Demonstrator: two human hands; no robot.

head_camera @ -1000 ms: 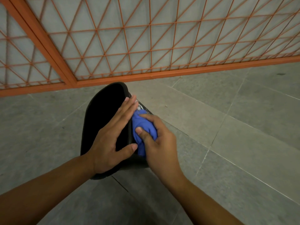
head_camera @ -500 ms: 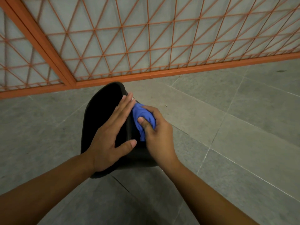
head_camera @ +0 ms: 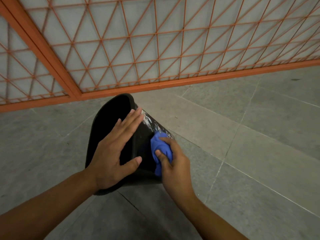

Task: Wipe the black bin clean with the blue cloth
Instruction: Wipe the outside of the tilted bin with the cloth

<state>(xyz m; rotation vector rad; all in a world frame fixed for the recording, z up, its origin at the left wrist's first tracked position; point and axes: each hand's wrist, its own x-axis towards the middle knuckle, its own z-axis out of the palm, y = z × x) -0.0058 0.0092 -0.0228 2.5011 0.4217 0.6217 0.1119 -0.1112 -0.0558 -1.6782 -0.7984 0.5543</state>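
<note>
The right hand [head_camera: 174, 167] is gripping the bunched blue cloth [head_camera: 160, 149], thumb and fingers curled round it, and pressing it against the outer side wall of the black bin [head_camera: 107, 129]. Just beyond the grip, up along the wall, a smear of white residue [head_camera: 150, 122] is showing. To the left of the grip, the left hand [head_camera: 115, 151] is lying flat on the bin with fingers straight and slightly spread, thumb out toward the cloth, holding nothing. The bin is lying tipped on the floor [head_camera: 242, 153], its long axis running from the person away toward the far rim; which end is the mouth I cannot tell. Past that far end, an orange lattice screen [head_camera: 155, 49] is standing close, its bottom rail running across the grey tiles.
</note>
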